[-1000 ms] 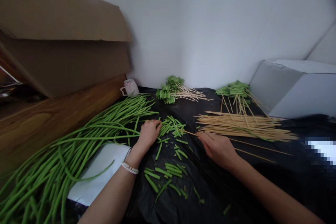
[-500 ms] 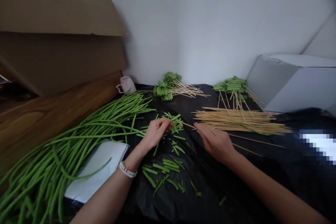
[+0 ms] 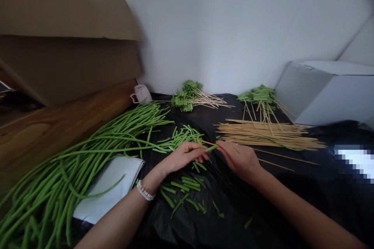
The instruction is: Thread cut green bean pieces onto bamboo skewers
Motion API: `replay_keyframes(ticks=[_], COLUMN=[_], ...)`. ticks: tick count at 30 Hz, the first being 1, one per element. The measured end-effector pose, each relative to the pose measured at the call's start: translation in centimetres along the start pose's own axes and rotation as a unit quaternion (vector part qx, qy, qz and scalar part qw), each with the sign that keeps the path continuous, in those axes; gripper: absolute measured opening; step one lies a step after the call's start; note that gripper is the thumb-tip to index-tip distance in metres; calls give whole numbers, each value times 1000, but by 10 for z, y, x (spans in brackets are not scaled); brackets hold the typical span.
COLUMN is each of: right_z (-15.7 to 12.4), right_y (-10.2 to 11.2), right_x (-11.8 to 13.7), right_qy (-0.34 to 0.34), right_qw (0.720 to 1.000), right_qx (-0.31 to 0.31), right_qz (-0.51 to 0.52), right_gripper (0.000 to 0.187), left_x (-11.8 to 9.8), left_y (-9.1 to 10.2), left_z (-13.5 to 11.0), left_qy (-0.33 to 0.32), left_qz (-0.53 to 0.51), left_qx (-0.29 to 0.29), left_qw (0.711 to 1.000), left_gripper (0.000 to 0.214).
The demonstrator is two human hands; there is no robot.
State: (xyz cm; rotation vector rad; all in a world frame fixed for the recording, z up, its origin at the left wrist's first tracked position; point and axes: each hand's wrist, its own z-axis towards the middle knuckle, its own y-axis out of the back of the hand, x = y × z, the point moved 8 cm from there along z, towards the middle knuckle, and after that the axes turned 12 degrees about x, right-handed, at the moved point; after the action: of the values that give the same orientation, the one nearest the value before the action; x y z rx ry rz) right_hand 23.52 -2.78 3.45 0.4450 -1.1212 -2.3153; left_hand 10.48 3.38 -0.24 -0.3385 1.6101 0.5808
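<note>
Between finger and thumb of my left hand (image 3: pixel 188 155) is a short cut piece of green bean (image 3: pixel 210 148). My right hand (image 3: pixel 240 159) is closed on a thin wooden skewer (image 3: pixel 208 142), whose tip points left past the bean piece. The two hands are close together, with the bean piece near the right fingertips; whether it touches the skewer I cannot tell. Behind my left hand lies a pile of cut bean pieces (image 3: pixel 187 135). More cut pieces (image 3: pixel 189 183) are scattered on the black plastic sheet (image 3: pixel 228 214) nearer me.
Long green beans (image 3: pixel 96 148) spread along the left, partly over a white folded sheet (image 3: pixel 108 186). Loose skewers (image 3: pixel 271 134) lie at right. Threaded skewers (image 3: pixel 187 99) rest at the back, with another bunch (image 3: pixel 260 94) by a white box (image 3: pixel 324 89). A mug (image 3: pixel 142 94) stands behind.
My left hand has moved right and toward me from the pile of cut pieces, with a bean piece now in its fingers. My right hand has barely moved and keeps the skewer.
</note>
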Motion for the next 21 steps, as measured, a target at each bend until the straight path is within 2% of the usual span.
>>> replay_keyframes(ticks=[4,7,12,14,17,21], right_z=[1,1,-1,-1,-2,-3], right_y=[-1,2,7,4,0,-2], right_x=[8,7,-5,-6,-6,-7], right_qy=[27,19,-28,-29,-24,-30], right_qw=[999,999,999,999,999,998], right_qx=[13,-1,-15,-2,13,18], right_qz=[-24,-36,-42,-36,-37,-55], right_gripper=[23,24,26,25,28,32], left_x=[0,7,17,21,24,24], left_y=[-1,5,35,42,44,41], left_z=[1,3,-4,-7,-8,-6], left_qy=[-7,-6,-26,-34,-42,-47], left_qz=[-1,-18,-141,-207,-274,-297], left_qx=[-14,-35,-159,-183,-181,-160], left_qw=[1000,999,977,960,944,940], left_gripper=[29,29,30,28,27,26])
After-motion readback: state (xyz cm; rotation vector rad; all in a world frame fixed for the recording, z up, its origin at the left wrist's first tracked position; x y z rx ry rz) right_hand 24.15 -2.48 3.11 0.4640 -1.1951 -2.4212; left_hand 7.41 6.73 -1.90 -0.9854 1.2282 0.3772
